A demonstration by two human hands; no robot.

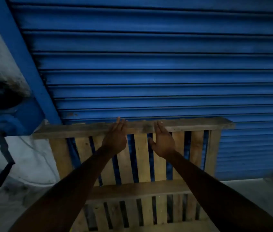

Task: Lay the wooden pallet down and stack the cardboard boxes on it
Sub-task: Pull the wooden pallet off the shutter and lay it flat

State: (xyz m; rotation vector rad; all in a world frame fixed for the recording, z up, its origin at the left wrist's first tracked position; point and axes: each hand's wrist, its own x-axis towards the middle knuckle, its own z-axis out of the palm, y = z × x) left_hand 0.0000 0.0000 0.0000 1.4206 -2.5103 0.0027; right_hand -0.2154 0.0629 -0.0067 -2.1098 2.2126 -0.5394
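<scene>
The wooden pallet point(140, 158) stands upright on its edge, leaning against a blue roller shutter. My left hand point(116, 137) reaches to its top board, fingers straight and resting against that edge. My right hand point(162, 141) is beside it, palm open, fingertips at the same top board, thumb spread out. Neither hand has closed around the wood. No cardboard boxes are in view.
The blue roller shutter point(149, 64) fills the background. A blue door frame post point(20, 67) and a dark metal lever point(5, 164) stand at the left by a white wall. Grey concrete floor point(252, 195) shows at the right.
</scene>
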